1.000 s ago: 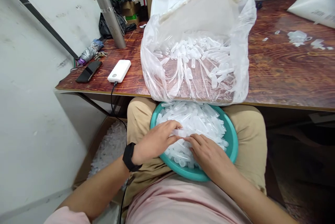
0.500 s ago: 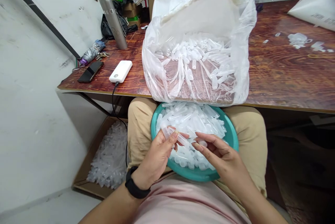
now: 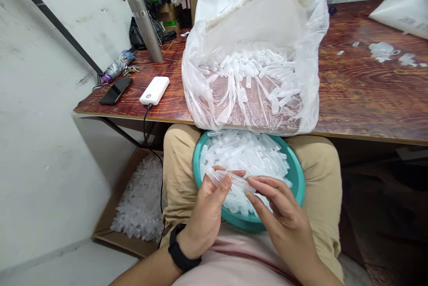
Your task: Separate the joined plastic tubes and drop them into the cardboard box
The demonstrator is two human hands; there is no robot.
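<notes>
My left hand (image 3: 212, 201) is closed around a clear plastic tube (image 3: 238, 180), its thumb pressed on top. Another translucent piece (image 3: 213, 176) shows at the left side of this grip; whether it is separate I cannot tell. My right hand (image 3: 284, 208) pinches a small frosted cap (image 3: 250, 187) between thumb and fingers, against the right end of the tube. Below both hands a teal basin (image 3: 298, 174) rests on my lap, heaped with translucent plastic tubes (image 3: 240, 152).
An open plastic bag (image 3: 307, 94) of small translucent pieces lies on the wooden table (image 3: 361, 103). To its left are a white power bank (image 3: 154, 90), a phone (image 3: 116, 90) and a metal flask (image 3: 144, 27). A cardboard box (image 3: 122, 243) of clear pieces stands on the floor.
My right hand has brought the cap left to the end of the tube. The two hands are now closer together, and the left has shifted slightly right.
</notes>
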